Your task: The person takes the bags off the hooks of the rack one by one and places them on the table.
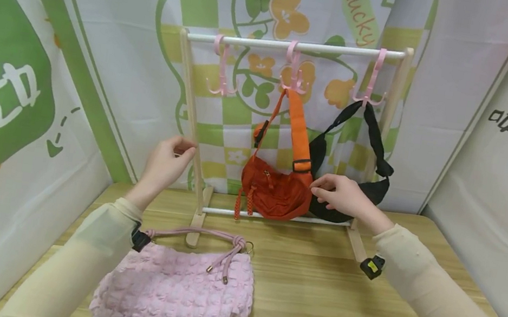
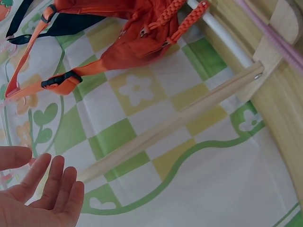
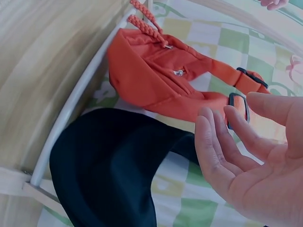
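An orange bag (image 1: 276, 192) hangs by its strap from the middle pink hook (image 1: 294, 77) of a small rack. To its right, a black bag (image 1: 370, 189) hangs from the right pink hook (image 1: 371, 83). My right hand (image 1: 344, 196) is in front of the two bags, its fingers loosely bent with nothing between them, as the right wrist view also shows. My left hand (image 1: 167, 162) is raised beside the rack's left post, fingers relaxed and holding nothing. On the table below lies a pink puffy bag (image 1: 180, 290) with a knotted cord handle (image 1: 203, 231).
The rack has a white top bar (image 1: 256, 42), wooden posts (image 1: 393, 108) and feet on a wooden table (image 1: 312, 298). A left pink hook (image 1: 221, 74) on the bar bears no bag. Printed cloth walls (image 1: 117, 50) stand close behind and on both sides.
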`<state>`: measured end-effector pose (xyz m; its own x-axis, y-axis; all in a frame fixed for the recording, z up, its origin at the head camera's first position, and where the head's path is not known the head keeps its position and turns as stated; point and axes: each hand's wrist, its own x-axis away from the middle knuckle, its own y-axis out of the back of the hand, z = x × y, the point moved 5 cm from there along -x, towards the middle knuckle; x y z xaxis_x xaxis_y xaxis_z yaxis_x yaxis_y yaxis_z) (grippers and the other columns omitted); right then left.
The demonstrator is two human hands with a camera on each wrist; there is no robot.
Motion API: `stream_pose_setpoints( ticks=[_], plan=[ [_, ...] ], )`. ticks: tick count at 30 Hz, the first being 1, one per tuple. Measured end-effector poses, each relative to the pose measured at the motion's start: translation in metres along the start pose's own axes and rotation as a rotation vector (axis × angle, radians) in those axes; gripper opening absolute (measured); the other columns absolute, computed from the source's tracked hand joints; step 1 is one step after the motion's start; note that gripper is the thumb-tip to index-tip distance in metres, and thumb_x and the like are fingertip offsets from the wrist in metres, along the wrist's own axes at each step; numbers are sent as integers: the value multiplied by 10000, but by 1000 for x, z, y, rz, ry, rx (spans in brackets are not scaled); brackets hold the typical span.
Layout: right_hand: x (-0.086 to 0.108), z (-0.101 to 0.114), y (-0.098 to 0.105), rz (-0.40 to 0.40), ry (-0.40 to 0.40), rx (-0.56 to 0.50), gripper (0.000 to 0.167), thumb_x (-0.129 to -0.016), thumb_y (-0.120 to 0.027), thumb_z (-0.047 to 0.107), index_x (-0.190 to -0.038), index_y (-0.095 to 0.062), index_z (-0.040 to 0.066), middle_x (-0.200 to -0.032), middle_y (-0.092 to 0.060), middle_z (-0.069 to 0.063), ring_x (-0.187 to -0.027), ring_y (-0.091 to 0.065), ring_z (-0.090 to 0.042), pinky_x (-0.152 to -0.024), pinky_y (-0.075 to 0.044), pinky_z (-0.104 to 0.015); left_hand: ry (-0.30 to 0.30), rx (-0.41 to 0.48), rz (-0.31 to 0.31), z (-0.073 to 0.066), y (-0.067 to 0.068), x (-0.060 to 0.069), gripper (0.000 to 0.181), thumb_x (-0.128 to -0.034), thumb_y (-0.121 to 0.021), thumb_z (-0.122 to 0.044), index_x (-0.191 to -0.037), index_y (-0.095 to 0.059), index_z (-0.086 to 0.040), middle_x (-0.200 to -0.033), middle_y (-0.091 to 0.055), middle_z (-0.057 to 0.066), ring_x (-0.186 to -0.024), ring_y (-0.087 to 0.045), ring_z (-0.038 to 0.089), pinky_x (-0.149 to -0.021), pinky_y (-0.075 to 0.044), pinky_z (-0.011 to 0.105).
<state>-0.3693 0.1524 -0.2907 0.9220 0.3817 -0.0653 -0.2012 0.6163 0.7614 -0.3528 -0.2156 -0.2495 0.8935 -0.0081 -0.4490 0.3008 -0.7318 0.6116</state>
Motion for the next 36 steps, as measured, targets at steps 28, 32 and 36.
stream_pose_setpoints(
  ticks=[28,32,36],
  plan=[
    [-17,1,39,-98,-16,165,466,-985,-454,412,-1264,-563,55,-1243,-599,-192,-996,-627,-332,-851,-509,-461,-97,-117,69,-42,-5,-26,370,-946,-529,-213,-1265,-566,-30,-1304,-568,177,-1216,-505,352,-1042,-387,507],
    [-19,2,41,-112,0,198,488,-990,-431,423,-1272,-555,44,-1259,-588,-199,-1139,-551,-356,-928,-461,-511,-91,-120,67,-46,-7,-28,368,-942,-536,-212,-1269,-569,-46,-1323,-558,164,-1247,-488,334,-1066,-367,492],
    [-19,2,41,-111,13,218,492,-996,-423,409,-1278,-543,24,-1257,-587,-210,-1145,-548,-364,-936,-457,-516,-102,-114,67,-51,-8,-32,370,-943,-532,-203,-1278,-567,-49,-1336,-551,157,-1266,-473,324,-1080,-354,484]
  ],
)
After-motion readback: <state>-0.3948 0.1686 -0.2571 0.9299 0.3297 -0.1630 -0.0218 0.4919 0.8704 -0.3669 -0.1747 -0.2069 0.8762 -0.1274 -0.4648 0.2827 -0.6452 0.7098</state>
